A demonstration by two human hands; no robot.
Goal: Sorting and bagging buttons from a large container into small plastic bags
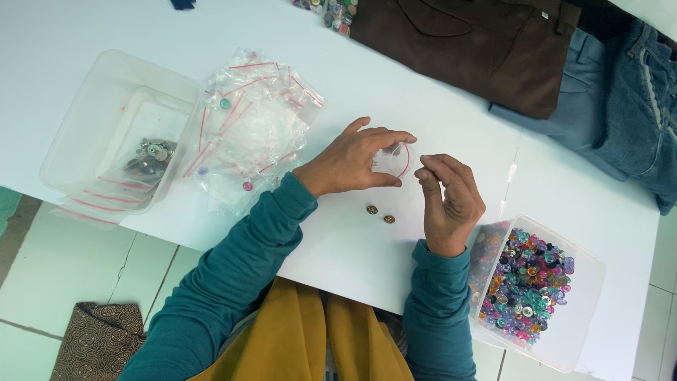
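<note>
Two hands meet over the white surface [338, 261]: the left hand [356, 161] is curled closed, thumb and fingers pinching a small clear bag [396, 159] with a red zip strip, while the right hand [451, 201] has its fingertips pressed together at the bag's right edge (whether they grip the bag itself or something tiny, I cannot tell). Just below the hands two brown buttons [379, 214] lie loose on the surface, close together but apart. To the left sits a heap of empty clear bags [254, 120], a few with single coloured buttons showing through, and beside it a clear tub [84, 113] holding more bags, one filled with grey buttons [149, 156]. At the right, near the right wrist, another clear tub [585, 310] is filled with mixed bright buttons [525, 286]. Brown trousers [479, 46] and blue jeans [620, 106] lie along the far edge. Both sleeves are teal
</note>
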